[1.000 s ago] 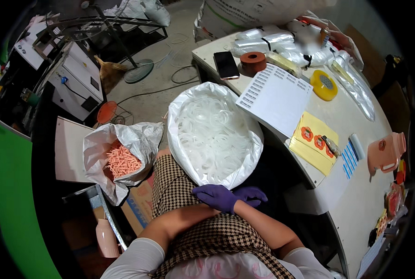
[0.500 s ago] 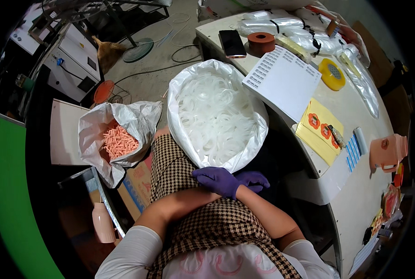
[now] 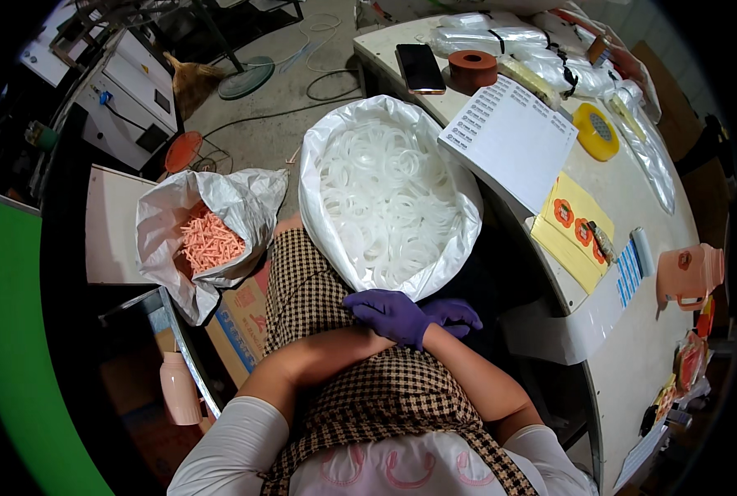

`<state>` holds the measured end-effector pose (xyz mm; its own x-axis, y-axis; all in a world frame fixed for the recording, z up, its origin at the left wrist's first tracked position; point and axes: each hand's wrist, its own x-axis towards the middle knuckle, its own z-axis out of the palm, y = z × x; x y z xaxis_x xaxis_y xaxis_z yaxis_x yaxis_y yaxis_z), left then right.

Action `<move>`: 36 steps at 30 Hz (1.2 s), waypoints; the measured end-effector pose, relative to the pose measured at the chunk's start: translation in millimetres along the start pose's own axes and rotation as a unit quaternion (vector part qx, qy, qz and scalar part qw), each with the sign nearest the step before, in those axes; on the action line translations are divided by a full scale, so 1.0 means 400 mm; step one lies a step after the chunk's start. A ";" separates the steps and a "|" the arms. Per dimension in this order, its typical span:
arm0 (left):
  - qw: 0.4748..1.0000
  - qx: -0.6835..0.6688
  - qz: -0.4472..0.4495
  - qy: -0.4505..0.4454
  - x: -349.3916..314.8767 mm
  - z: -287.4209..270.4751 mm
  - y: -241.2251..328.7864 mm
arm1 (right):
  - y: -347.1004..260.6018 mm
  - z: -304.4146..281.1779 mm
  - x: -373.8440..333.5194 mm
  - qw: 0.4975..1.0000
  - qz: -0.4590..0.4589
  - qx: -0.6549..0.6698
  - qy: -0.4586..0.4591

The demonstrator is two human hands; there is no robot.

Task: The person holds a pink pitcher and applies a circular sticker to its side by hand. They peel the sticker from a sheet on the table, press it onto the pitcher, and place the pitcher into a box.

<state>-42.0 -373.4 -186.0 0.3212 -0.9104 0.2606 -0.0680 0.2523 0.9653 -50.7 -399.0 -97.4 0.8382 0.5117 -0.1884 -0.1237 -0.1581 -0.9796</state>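
My forearms cross at the wrists over my checked apron (image 3: 302, 285). My right hand (image 3: 387, 317), in a purple glove, lies on top across my left wrist, its fingers pointing left and holding no object. My left hand (image 3: 453, 316), gloved in purple too, sticks out to the right from underneath; its fingers are loosely bent and apart, with nothing visible in them. Just beyond both hands stands a large white sack (image 3: 313, 186), opened wide. Many translucent whitish plastic rings (image 3: 389, 190) fill it.
A smaller white sack (image 3: 257, 194) of short pink sticks (image 3: 209, 242) stands at left, above a cardboard box (image 3: 240, 322) and a pink bottle (image 3: 180, 388). Along the right, a curved table (image 3: 633, 347) carries label sheets (image 3: 509, 140), a phone (image 3: 420, 68), tape rolls (image 3: 596, 132) and a pink jug (image 3: 689, 277).
The view has shifted slightly. My hands stay crossed in the same place, and nothing has been taken hold of or let go.
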 end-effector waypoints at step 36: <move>0.574 0.301 -0.277 0.709 -1.075 0.002 0.464 | -0.014 -0.152 -0.291 0.922 -0.086 0.064 0.372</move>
<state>-193.4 64.5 -118.9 0.8678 0.4950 0.0438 0.2400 -0.4946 0.8354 -115.3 -509.1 -65.8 0.9777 -0.2086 0.0229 0.0229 -0.0025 -0.9997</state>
